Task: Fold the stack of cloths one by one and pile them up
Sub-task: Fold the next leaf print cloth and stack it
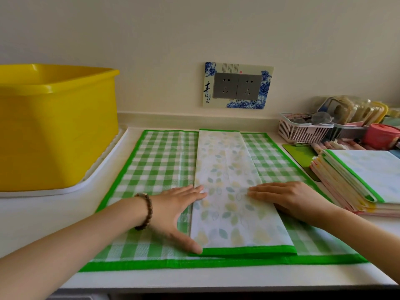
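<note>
A cloth folded into a long narrow strip, white with a pale leaf print and green binding, lies lengthwise on top of a spread green checked cloth on the counter. My left hand lies flat with straight fingers at the strip's left edge, fingertips on the print and thumb near its front corner. My right hand presses flat on the strip's right edge, fingers pointing left. A pile of folded cloths sits at the right.
A big yellow tub stands on a white tray at the left. At the back right are a pink basket, packets and a red lidded pot. A wall socket is behind. The counter's front edge is close.
</note>
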